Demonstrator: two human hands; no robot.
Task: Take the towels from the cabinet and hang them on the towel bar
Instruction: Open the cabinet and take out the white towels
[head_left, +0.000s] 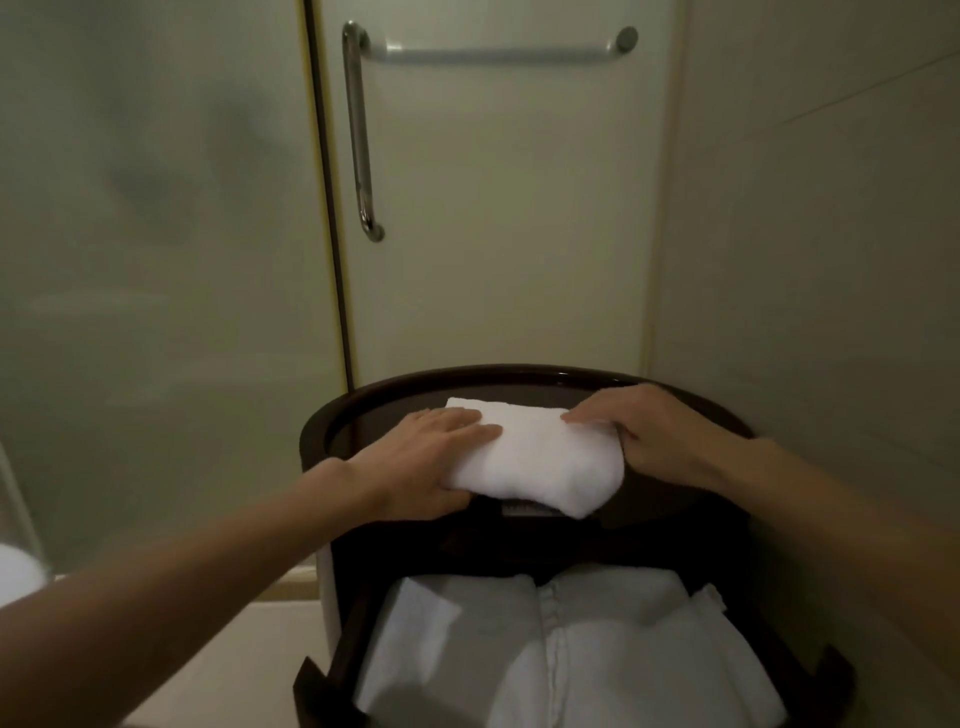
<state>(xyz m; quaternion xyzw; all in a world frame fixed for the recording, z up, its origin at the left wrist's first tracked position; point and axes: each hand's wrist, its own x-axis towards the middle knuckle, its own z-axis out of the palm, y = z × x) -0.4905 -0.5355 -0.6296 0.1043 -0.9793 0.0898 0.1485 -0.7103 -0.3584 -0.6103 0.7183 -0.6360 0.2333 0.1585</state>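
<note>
Head view: both hands grip a folded white towel (545, 457) over the cabinet (467, 379) top, the left hand (431, 457) with fingers flat across its left end and thumb beneath, the right hand (670, 441) curled round its right end. The towel bar (498, 54) spans the wall well beyond the fingertips.

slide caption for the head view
Left hand and right hand hold a folded white towel on the cabinet top, below the bare towel bar.

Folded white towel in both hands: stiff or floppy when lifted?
Likely floppy: the folded white terry towel bulges between the left hand and right hand. Soft cloth, so probably light; layered folds may open unless both ends are supported.
</note>
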